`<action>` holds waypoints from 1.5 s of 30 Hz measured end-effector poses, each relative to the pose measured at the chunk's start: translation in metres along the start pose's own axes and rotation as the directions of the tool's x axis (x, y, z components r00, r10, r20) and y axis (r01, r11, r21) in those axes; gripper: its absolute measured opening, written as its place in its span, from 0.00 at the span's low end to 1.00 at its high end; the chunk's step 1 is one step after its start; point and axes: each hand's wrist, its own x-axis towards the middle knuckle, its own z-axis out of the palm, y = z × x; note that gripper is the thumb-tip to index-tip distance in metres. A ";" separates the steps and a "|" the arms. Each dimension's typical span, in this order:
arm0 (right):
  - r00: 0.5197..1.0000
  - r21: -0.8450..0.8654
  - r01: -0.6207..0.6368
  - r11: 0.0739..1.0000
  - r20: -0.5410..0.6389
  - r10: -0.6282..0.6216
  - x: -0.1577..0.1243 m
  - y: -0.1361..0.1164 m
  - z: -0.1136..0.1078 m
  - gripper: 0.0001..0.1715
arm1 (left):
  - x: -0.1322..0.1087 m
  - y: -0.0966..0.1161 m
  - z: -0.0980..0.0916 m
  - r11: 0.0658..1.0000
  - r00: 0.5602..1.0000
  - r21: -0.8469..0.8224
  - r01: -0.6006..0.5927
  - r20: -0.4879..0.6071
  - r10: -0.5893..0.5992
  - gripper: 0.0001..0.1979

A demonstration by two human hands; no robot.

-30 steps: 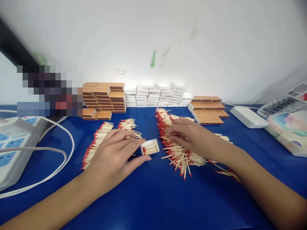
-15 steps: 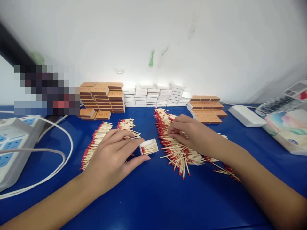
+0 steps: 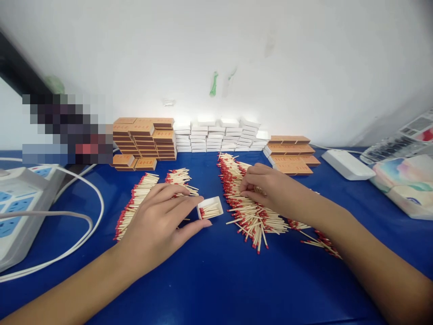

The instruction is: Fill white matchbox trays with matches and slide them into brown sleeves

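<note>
My left hand (image 3: 160,221) grips a small white matchbox tray (image 3: 219,208) by its left end, between thumb and fingers. Several matches (image 3: 210,210) with red heads lie inside the tray. To its right spreads a big pile of loose matches (image 3: 233,189). My right hand (image 3: 262,183) is over this pile with its thumb and fingers pinched together; whatever is between the fingertips is hidden. Two smaller match heaps, a left heap (image 3: 135,198) and a second heap (image 3: 177,176), lie beyond and partly behind my left hand.
Orange matchboxes (image 3: 144,140) are stacked against the wall at left, white trays (image 3: 216,135) in the middle, more orange matchboxes (image 3: 291,155) at right. A power strip (image 3: 25,203) with white cables stands left. A white adapter (image 3: 348,164) and a tissue pack (image 3: 406,185) lie right.
My right hand has shifted very slightly right over the pile, its fingers drawn closer together. My left hand and the tray stay in place.
</note>
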 end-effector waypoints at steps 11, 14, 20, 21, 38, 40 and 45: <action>0.999 -0.034 0.022 0.999 -0.029 -0.023 -0.002 0.001 -0.002 0.09 | -0.001 -0.001 0.000 1.000 1.000 0.003 -0.003 0.009 0.002 0.18; 1.000 -0.034 0.016 0.999 -0.025 -0.017 -0.002 0.002 -0.002 0.08 | -0.001 -0.001 0.000 1.000 1.000 0.004 -0.006 0.004 0.006 0.18; 1.000 -0.037 -0.003 0.999 -0.019 0.002 -0.001 -0.003 -0.003 0.08 | 0.000 -0.001 0.000 1.000 1.000 0.004 -0.004 0.005 0.004 0.18; 1.000 -0.032 -0.005 0.999 -0.020 0.005 -0.001 -0.004 -0.004 0.08 | 0.000 -0.001 0.000 1.000 1.000 0.005 -0.003 0.007 0.003 0.17; 1.000 -0.037 -0.007 0.999 -0.019 0.006 0.001 -0.003 -0.004 0.08 | 0.000 -0.001 0.000 1.000 1.000 0.013 0.000 0.015 0.000 0.17; 0.999 -0.041 0.012 0.999 -0.037 -0.014 0.000 -0.003 -0.003 0.08 | -0.001 -0.001 0.000 1.000 1.000 0.011 0.001 0.014 -0.001 0.17; 0.982 -0.094 0.117 0.989 -0.136 -0.129 0.000 -0.019 -0.001 0.09 | -0.001 -0.001 0.001 1.000 1.000 0.005 0.010 0.017 -0.010 0.17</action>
